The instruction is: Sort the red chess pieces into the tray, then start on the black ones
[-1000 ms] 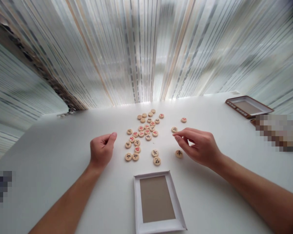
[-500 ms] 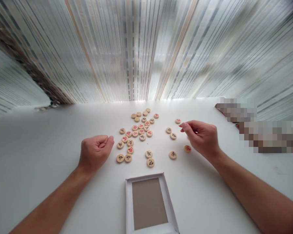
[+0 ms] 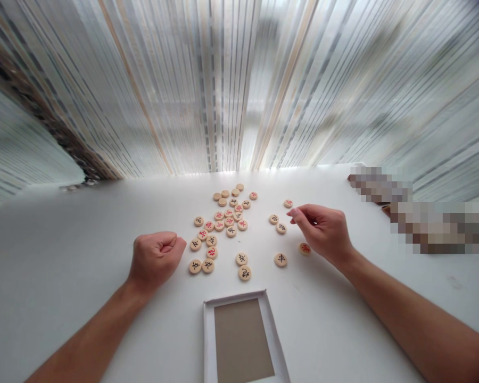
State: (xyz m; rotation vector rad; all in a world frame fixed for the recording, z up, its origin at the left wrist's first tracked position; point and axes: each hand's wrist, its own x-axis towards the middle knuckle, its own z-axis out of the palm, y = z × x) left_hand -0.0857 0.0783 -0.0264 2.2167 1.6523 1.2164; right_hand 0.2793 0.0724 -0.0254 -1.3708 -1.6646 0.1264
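My left hand [image 3: 157, 259] rests on the white table as a closed fist, with no object showing in it. It lies left of many round wooden Chinese chess pieces, some lettered in black and some in red. Two black-lettered pieces [image 3: 201, 266] lie closest to it. My right hand [image 3: 321, 230] is curled, thumb and forefinger together, and I see nothing between the tips. Just beyond those tips lies a red-lettered piece [image 3: 288, 204]. Another red-lettered piece [image 3: 304, 249] sits below the hand. To its left are two black-lettered pieces [image 3: 277, 223].
A shallow white box part [image 3: 208, 340] with a grey-brown inside lies at the near middle. Several pieces without visible letters [image 3: 222, 202] lie at the back. A striped curtain [image 3: 231, 85] hangs behind the table [image 3: 104, 213]. Pixelated items [image 3: 427, 226] sit at the right.
The view has shifted slightly, so everything sits a little lower in the picture. Both hands and the pieces keep about the same places on the table.
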